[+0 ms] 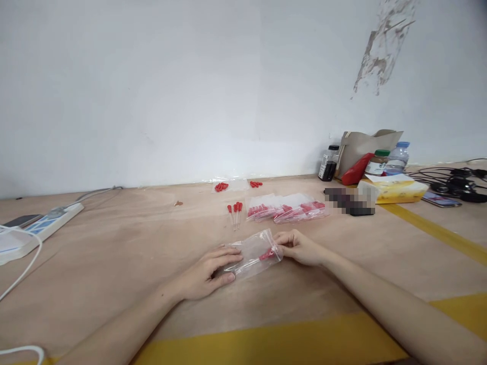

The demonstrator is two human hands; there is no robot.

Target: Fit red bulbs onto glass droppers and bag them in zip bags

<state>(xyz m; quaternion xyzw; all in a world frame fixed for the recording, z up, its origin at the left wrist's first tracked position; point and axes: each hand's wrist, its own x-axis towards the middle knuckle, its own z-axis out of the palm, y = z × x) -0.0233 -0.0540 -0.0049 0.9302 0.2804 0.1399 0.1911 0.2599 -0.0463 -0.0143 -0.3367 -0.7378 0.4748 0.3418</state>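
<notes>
A clear plastic zip bag (249, 248) lies on the table before me, with red-bulbed glass droppers (267, 254) inside, their tips pointing left. My left hand (213, 268) rests on the bag's left end, fingers stretched out and thumb apart. At the other end, my right hand (299, 247) pinches the edge of the bag beside the red bulbs; part of its grip is hidden by the plastic. Just beyond the bag, several loose droppers (235, 209) lie side by side, bulbs away from me. To their right is an overlapping row of filled bags (285, 209).
Red rubber bulbs (221, 187) lie on clear plastic near the wall. On the left is a white power strip (57, 223) with cables. A tissue pack (399, 188), bottles (329, 165), a grey bag (357, 152) and black cables (456, 182) stand at the right. Yellow tape (266, 342) marks the table.
</notes>
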